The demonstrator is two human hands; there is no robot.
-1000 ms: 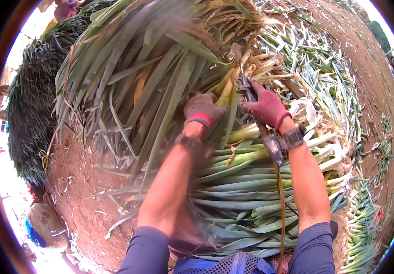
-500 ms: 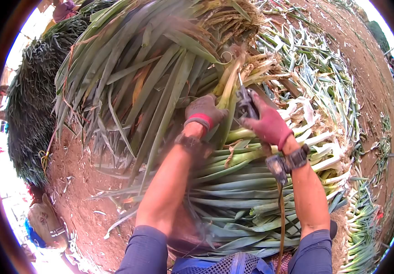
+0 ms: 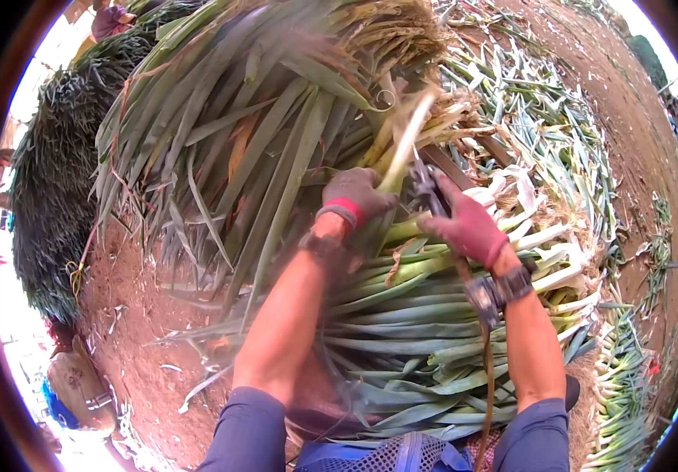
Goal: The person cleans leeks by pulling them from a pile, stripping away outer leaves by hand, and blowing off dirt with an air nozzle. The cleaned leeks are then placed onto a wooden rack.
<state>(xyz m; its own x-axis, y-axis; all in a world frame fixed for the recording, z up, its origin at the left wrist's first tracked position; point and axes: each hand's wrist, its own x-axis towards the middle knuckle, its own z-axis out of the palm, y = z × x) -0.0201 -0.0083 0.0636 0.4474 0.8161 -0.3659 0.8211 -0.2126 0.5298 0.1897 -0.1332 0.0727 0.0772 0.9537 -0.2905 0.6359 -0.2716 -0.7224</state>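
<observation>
My left hand, in a grey and red glove, is closed around a leek below its white end. The leek points up and away, its white shaft blurred. My gloved right hand grips a dark air blow gun, whose thin nozzle points at the shaft from close by. A brown hose runs from it past my wrist. Untrimmed leeks with dry, yellowish roots heap up beyond my left hand. Under my forearms lies a stack of cleaned leeks, white ends to the right.
A tall dark-green bundle of leeks stands at far left. Stripped leaves litter the ground at upper right. A row of leeks lies at lower right. A person's clothing shows at top left.
The leek's yellowish outer layer has come away at the end, and a white shaft now shows. Both hands have moved only slightly, the right one a little down and right.
</observation>
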